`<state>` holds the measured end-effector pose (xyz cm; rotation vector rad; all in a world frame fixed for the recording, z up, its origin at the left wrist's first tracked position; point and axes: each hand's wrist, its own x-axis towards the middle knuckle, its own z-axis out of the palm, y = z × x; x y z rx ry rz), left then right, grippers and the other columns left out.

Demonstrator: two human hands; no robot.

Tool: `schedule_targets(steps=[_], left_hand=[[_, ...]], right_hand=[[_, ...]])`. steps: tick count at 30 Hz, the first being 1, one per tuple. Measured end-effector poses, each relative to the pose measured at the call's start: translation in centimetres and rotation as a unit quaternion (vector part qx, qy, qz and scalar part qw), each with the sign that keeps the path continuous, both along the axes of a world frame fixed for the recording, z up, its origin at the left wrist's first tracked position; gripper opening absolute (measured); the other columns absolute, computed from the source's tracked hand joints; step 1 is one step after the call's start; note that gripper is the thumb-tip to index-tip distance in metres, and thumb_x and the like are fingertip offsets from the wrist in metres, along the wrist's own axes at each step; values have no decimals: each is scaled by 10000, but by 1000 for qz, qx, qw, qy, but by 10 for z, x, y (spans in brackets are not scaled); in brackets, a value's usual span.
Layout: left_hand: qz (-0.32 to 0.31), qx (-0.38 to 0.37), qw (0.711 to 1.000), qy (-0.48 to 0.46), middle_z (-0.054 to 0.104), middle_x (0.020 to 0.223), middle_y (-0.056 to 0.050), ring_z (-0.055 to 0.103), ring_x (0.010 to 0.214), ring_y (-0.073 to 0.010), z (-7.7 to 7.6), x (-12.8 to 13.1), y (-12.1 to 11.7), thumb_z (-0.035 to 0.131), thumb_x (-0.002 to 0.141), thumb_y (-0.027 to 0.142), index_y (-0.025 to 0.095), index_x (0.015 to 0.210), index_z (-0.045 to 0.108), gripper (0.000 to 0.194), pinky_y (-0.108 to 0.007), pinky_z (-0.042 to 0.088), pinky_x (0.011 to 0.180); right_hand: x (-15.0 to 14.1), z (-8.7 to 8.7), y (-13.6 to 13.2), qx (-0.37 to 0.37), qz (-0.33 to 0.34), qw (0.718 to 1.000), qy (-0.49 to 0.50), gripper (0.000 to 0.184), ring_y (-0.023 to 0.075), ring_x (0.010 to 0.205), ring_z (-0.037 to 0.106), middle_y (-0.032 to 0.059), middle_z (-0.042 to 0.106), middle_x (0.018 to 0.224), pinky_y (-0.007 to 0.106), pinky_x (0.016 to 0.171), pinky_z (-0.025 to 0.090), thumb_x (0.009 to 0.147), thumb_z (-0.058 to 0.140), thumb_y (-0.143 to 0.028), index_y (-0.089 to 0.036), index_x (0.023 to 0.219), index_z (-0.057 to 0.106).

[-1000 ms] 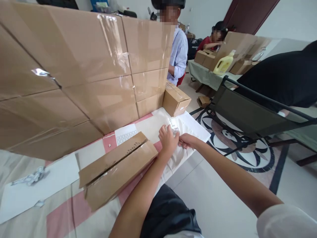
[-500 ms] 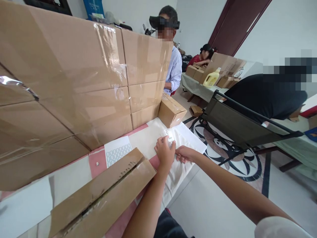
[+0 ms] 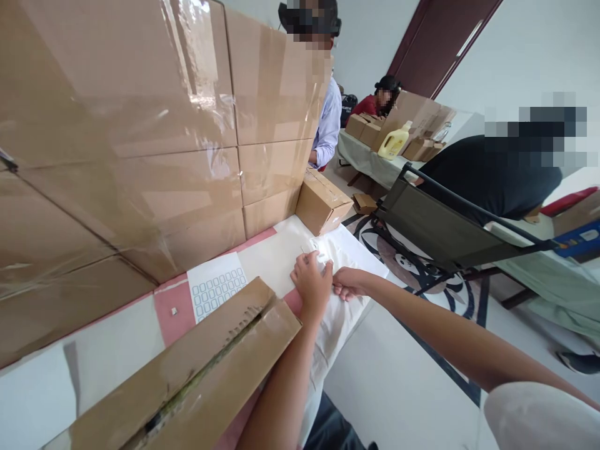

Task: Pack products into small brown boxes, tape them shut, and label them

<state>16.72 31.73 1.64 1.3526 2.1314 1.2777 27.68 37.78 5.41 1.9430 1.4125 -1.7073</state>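
Note:
My left hand (image 3: 313,281) rests at the table's front edge, its fingers curled down around a small white item (image 3: 321,256) that is mostly hidden. Close on its right, my right hand (image 3: 350,283) is closed in a pinch, and whatever sits between its fingertips is too small to make out. Under both hands lies a wrinkled white cloth (image 3: 334,322), which hangs over the edge. A white sheet (image 3: 359,250) spreads just beyond them. Behind the hands stands a small closed carton (image 3: 323,201).
Stacked taped cartons (image 3: 187,125) form a wall along the table's far side. A long carton (image 3: 220,356) lies beside my left forearm. A sheet printed with small outlines (image 3: 218,284) is behind it. People sit beyond, one in a folding chair (image 3: 435,219).
The view has tilted down and shifted slightly, so the carton wall looks larger. Both hands stay close together in nearly the same place, with little finger movement.

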Motion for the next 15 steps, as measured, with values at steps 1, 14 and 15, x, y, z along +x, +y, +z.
schedule_targets(steps=[1, 14, 15], left_hand=[[-1, 0, 1000, -1, 600, 1289, -94, 567, 1221, -268, 0, 0, 0, 650, 895, 394, 281, 1229, 611, 355, -424, 404, 1015], [-11, 22, 999, -48, 598, 1274, -90, 559, 1223, -283, 0, -1, 0, 651, 879, 377, 291, 1196, 626, 329, -458, 388, 1040], [-13, 24, 998, -53, 597, 1272, -90, 557, 1227, -283, 0, -1, -1, 647, 880, 376, 289, 1194, 626, 326, -460, 384, 1048]], right_hand=[[-1, 0, 0, -3, -4, 1000, -5, 349, 100, 365, 540, -9, 551, 465, 201, 391, 464, 938, 604, -261, -183, 624, 472], [16, -5, -29, 108, -35, 987, 113, 437, 74, 331, 491, -11, 524, 395, 166, 329, 298, 912, 640, -388, -152, 553, 556], [19, -7, -32, 121, -40, 983, 134, 461, 79, 336, 499, -1, 527, 393, 172, 335, 294, 899, 654, -419, -148, 538, 559]])
